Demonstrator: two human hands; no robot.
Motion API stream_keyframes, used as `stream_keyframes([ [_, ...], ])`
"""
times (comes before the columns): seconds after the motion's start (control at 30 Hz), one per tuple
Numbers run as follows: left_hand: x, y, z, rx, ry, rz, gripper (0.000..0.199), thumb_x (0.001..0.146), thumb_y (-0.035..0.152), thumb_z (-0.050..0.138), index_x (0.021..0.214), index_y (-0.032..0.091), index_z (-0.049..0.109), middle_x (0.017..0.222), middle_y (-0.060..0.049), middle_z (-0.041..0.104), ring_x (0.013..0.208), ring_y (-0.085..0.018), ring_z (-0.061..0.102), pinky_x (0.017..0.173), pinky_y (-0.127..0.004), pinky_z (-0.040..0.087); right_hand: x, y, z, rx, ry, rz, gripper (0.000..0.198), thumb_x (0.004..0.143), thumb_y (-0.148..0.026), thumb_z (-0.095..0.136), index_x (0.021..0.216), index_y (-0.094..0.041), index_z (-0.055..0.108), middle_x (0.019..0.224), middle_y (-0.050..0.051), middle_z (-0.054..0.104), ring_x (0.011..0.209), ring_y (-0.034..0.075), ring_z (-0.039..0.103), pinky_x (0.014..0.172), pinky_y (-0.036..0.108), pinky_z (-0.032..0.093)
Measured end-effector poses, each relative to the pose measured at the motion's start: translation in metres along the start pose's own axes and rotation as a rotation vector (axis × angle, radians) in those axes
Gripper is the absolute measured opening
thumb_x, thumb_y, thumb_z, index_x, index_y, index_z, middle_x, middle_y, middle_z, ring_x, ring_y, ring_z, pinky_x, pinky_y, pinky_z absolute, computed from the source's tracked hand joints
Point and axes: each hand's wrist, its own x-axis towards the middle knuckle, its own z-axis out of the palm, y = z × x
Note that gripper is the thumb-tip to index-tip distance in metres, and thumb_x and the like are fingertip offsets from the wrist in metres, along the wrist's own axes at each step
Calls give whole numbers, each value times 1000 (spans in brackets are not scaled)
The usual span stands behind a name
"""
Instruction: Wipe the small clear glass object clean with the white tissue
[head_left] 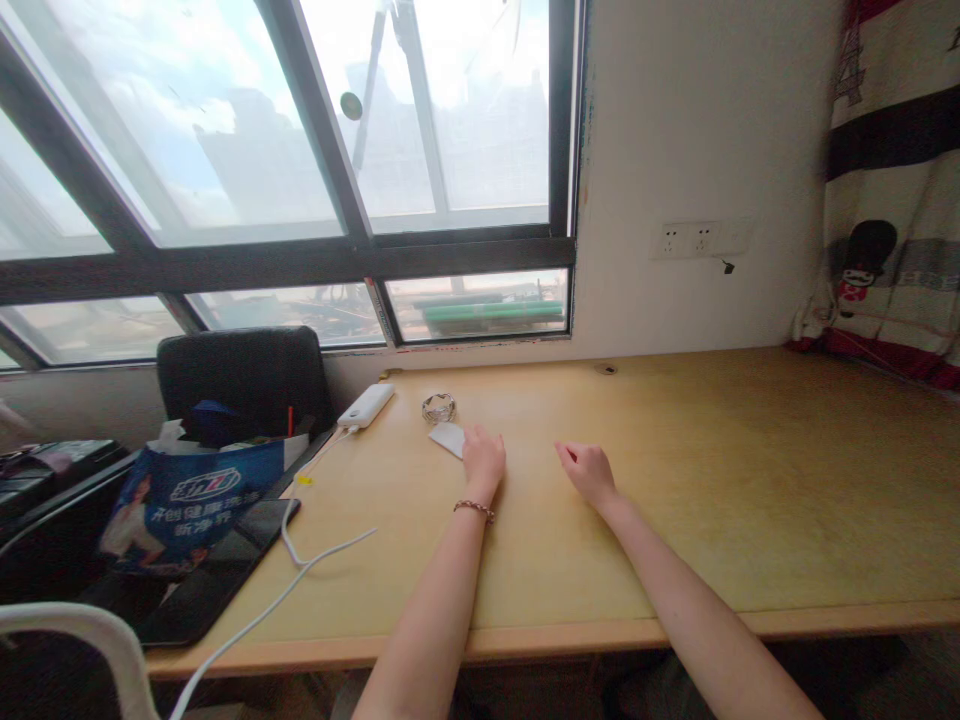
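My left hand (484, 455), wearing a beaded bracelet (475, 511), has its fingers on the right end of a flat white piece (446, 438), perhaps a folded tissue or a packet; the fingers cover part of it. Just beyond lies a silvery ring-shaped object (439, 407), like a coiled bracelet or band, apart from the hand. To the right, my right hand (588, 473) rests over the table with its fingers curled in, and no object shows in it.
A white power bank (366, 407) with a white cable (307, 565) lies on the left of the wooden table (720, 490). Beyond that edge are a blue bag (202, 500), a black glossy panel (225, 580) and a black chair (244, 375). Windows and a wall socket (686, 239) stand behind.
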Motion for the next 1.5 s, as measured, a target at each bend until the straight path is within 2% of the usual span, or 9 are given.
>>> stream_keyframes([
  [0.07, -6, 8, 11, -51, -119, 156, 34, 76, 23, 48, 108, 12, 48, 111, -16, 50, 97, -24, 51, 83, -35, 38, 1, 1, -1, -34, 7, 1, 45, 79, -43, 39, 43, -20, 49, 43, 2, 52, 43, 11, 39, 50, 26, 20],
  [0.17, -18, 20, 22, -158, -344, 366, 25, 72, 20, 52, 97, 17, 56, 97, -8, 56, 68, -14, 55, 69, -26, 42, 4, 6, -3, -76, 48, 68, 43, 81, -41, 35, 49, -20, 54, 48, 3, 56, 46, 12, 44, 50, 25, 22],
  [0.33, -23, 26, 17, -107, -394, 458, 18, 65, 24, 63, 82, 19, 62, 89, -7, 59, 80, -18, 53, 77, -29, 39, 11, 21, -4, -19, 108, 240, 41, 80, -40, 34, 53, -19, 56, 49, 4, 58, 46, 12, 47, 48, 24, 25],
  [0.47, -19, 24, 11, 37, -308, 336, 15, 65, 29, 63, 72, 17, 60, 85, -9, 60, 87, -22, 52, 81, -32, 35, 13, 28, -1, 73, 124, 289, 40, 78, -41, 36, 51, -19, 55, 49, 3, 58, 44, 11, 46, 45, 23, 27],
  [0.67, -21, 28, 13, -151, -257, 116, 23, 71, 35, 53, 57, 17, 59, 68, -9, 61, 76, -21, 56, 70, -29, 37, 13, 32, 4, 192, 114, 303, 37, 76, -42, 39, 52, -18, 55, 50, 3, 58, 44, 11, 47, 46, 22, 31],
  [0.83, -26, 44, 20, -690, -312, -162, 32, 69, 43, 52, 74, 13, 62, 72, -7, 62, 70, -19, 57, 61, -27, 40, 18, 37, 10, 369, 183, 409, 23, 68, -40, 49, 70, -19, 57, 68, 4, 63, 56, 14, 54, 53, 24, 38],
  [0.97, -29, 52, 23, -1109, -345, -382, 33, 68, 41, 55, 86, 13, 57, 87, -10, 62, 74, -17, 58, 61, -26, 44, 22, 33, 10, 555, 273, 524, 31, 59, -39, 61, 83, -20, 55, 82, 5, 63, 68, 16, 57, 59, 25, 42],
  [1.2, -27, 52, 23, -1137, -362, -408, 26, 73, 39, 50, 83, 15, 54, 91, -10, 61, 78, -16, 58, 63, -27, 47, 19, 17, 4, 1264, -18, 601, 34, 58, -35, 68, 84, -17, 54, 76, 4, 64, 62, 16, 60, 54, 26, 46],
  [1.5, -27, 53, 19, -1271, -531, -422, 39, 65, 36, 61, 97, 14, 56, 96, -10, 62, 80, -19, 59, 67, -31, 48, 22, 23, 1, 1337, 124, 528, 41, 50, -13, 71, 88, -20, 55, 79, -1, 64, 68, 13, 60, 57, 22, 47],
])
